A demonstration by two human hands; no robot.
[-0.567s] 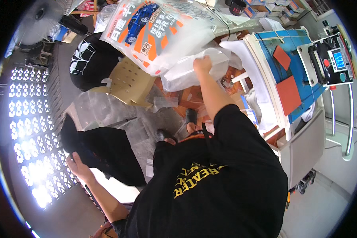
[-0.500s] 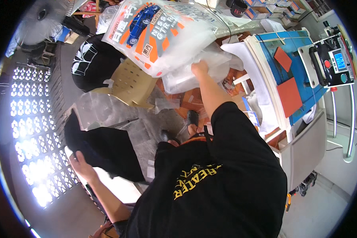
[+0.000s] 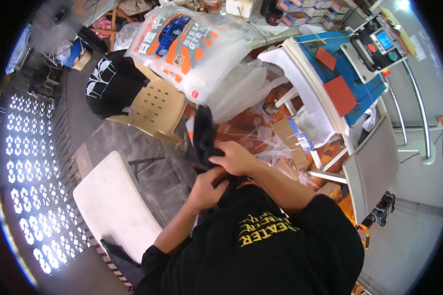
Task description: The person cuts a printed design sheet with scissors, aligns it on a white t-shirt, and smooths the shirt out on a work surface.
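Note:
A bunched black cloth (image 3: 203, 135) hangs in front of my body, gripped in both hands. My left hand (image 3: 206, 189) is closed on its near end, with thumb and fingers pinched together. Just above and to the right, my right hand (image 3: 236, 158) also grips the cloth, close to the left one. The cloth's far end is blurred and reaches toward a large translucent sheet (image 3: 216, 64) printed with a blue car and orange stripes. Clear plastic film (image 3: 251, 86) lies beside that sheet. To the left stands a white padded board (image 3: 115, 201) with nothing on its upper part.
A tan plastic chair (image 3: 155, 101) bears a black garment (image 3: 108, 83) with white print. At right, a machine with a lit screen (image 3: 374, 46) stands over a blue-topped table with red pads (image 3: 339, 96). A cardboard box (image 3: 293, 137) and scraps litter the floor. A fan (image 3: 59, 19) is far left.
The black cloth has left the white board and is now bunched in both hands before me. My right hand has let go of the plastic film and come back toward my body.

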